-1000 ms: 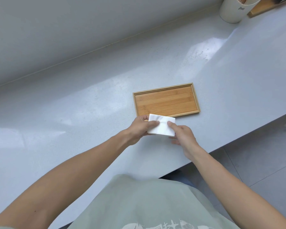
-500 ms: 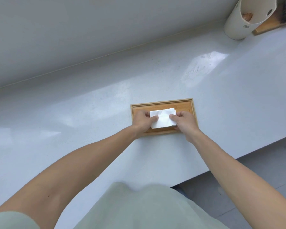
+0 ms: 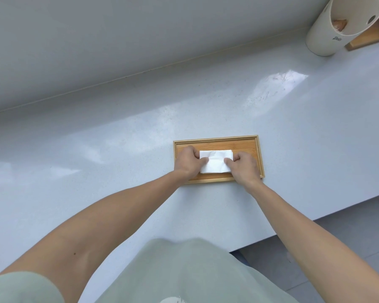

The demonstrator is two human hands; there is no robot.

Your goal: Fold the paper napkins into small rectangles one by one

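Observation:
A folded white paper napkin [image 3: 214, 161] lies as a small rectangle in the middle of a shallow bamboo tray [image 3: 217, 139] on the pale countertop. My left hand [image 3: 189, 161] pinches the napkin's left end, thumb on top and fingers curled. At the napkin's right end my right hand [image 3: 243, 166] pinches it the same way. Both hands rest over the tray and hide its near corners.
The grey countertop [image 3: 96, 160] runs from left to right, with its front edge dropping to a tiled floor [image 3: 315, 259] at lower right. A white cylindrical container [image 3: 328, 33] stands at the far right by the wall, beside a wooden board [image 3: 363, 42].
Both hands carried the folded napkin from the counter in front of the tray onto the tray. They now hold it down flat there at its two ends.

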